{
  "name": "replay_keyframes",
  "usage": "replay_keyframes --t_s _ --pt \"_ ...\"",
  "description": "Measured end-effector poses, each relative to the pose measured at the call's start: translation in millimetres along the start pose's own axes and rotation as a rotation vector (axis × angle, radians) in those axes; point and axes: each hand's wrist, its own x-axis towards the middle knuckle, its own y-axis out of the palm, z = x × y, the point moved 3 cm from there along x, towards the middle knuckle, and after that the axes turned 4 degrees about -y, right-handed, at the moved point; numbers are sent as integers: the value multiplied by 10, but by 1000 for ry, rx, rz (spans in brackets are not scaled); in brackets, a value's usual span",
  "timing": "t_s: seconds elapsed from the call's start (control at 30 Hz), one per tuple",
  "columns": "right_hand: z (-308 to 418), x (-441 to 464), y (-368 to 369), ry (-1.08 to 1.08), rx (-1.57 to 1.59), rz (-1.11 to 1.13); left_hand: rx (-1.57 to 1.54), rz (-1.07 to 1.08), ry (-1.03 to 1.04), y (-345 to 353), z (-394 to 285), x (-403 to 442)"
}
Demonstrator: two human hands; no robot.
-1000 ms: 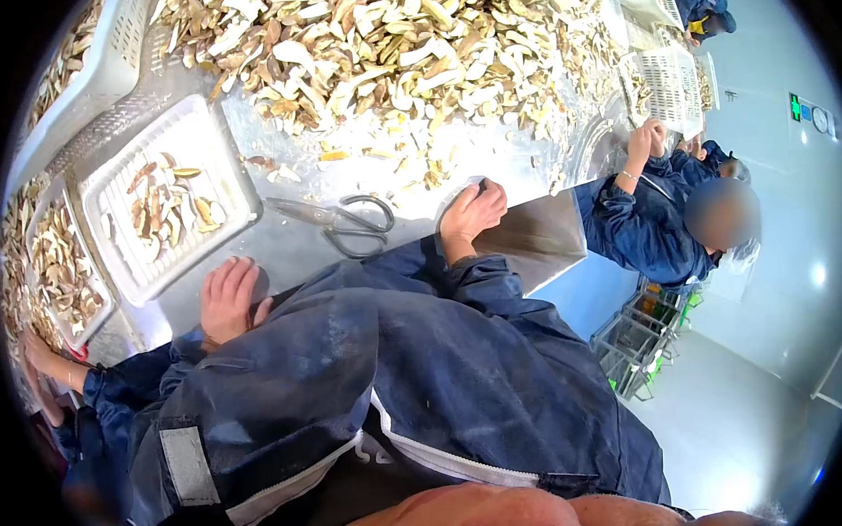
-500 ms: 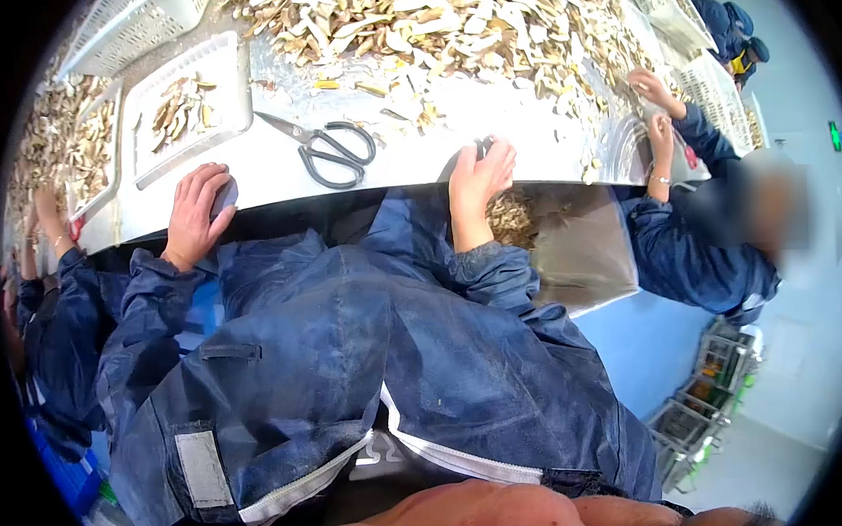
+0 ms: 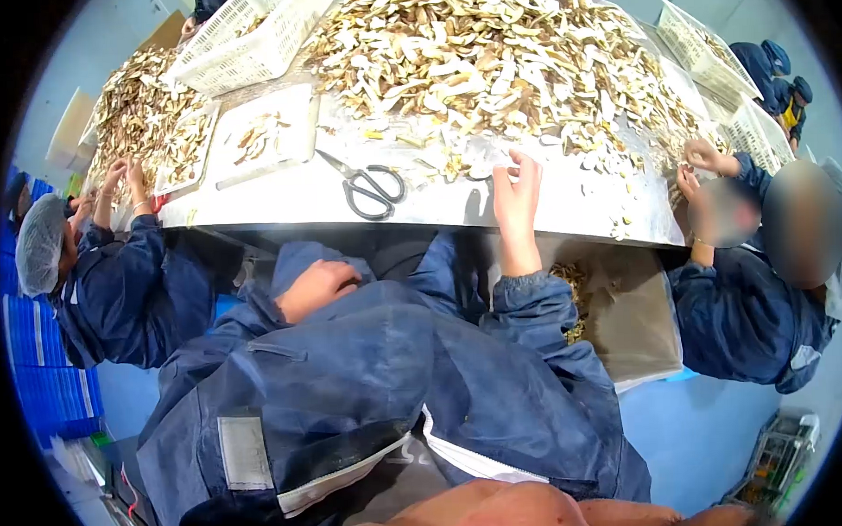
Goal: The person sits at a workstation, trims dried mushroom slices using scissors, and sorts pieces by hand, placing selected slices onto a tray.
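Note:
My left hand (image 3: 318,287) rests on my thigh below the table edge, its fingers loosely bent and holding nothing that I can see. Over the front of the metal table (image 3: 270,201) my right hand (image 3: 519,204) is raised, with thumb and bent fingers apart and no object visible in it. Beyond its fingertips spreads a large heap of sliced mushrooms (image 3: 469,57). Black-handled scissors (image 3: 370,189) lie between my hands' positions on the table, blades toward the upper left. To their left is a white tray (image 3: 221,168) with a few mushroom slices (image 3: 259,137).
White perforated baskets (image 3: 247,48) stand at the back left and right. Co-workers sit on both sides, a person's hands (image 3: 700,165) at the right among mushrooms. Below the table on my right is a lined bin (image 3: 632,321) with mushroom scraps (image 3: 570,286).
My left hand has left the table edge and dropped onto my thigh. My right hand reaches farther over the tabletop, and its fingers have loosened. The view has tilted up and shifted left.

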Motion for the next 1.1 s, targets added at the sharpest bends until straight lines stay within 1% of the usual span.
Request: replay_keyframes --t_s 0.03,0.13,0.17,0.33,0.43,0.53,0.57,0.7,0.77,0.8,0.83,0.87,0.9,0.93,0.97,1.0,1.03,1.07,1.1 --pt "-88 17 41 0 -30 25 -1 5 58 -11 -132 34" --pt "-224 45 122 -152 -272 126 -35 83 54 -60 -316 141" --pt "-270 35 138 -155 -302 144 -33 79 56 -49 -344 174" --pt "-55 -11 132 -165 -418 179 -18 53 92 -40 -355 235" --pt "2 -18 121 -144 -414 176 -29 126 98 -46 -273 346" --pt "-84 20 130 -41 -342 214 -136 125 135 -23 -171 479" --pt "-131 28 131 -66 -337 200 -129 145 170 45 -96 531" --pt "-264 22 77 168 37 224 -307 201 164 -99 -162 640" --pt "-287 48 39 298 201 163 -421 226 175 -208 -158 685" --pt "-272 30 48 367 283 133 -453 225 175 -288 -167 691" --pt "-111 49 71 419 275 116 -483 224 174 -390 -171 691" --pt "85 56 149 418 310 154 -512 220 174 -486 -155 684" --pt "302 53 259 412 344 193 -661 147 125 -575 -106 676" --pt "510 34 398 406 377 232 -784 20 125 -588 8 694" --pt "707 -25 584 374 424 302 -993 -29 13 -662 82 677" --pt "973 -73 753 318 402 386 -1202 -81 -102 -736 136 666" --pt "1085 -133 941 274 401 463 -1301 -254 20 -788 192 668" --pt "1192 -193 1106 227 331 534 -1385 -272 -1 -797 236 643" --pt "1327 -240 1255 185 288 556 -1469 -295 -21 -835 273 617"
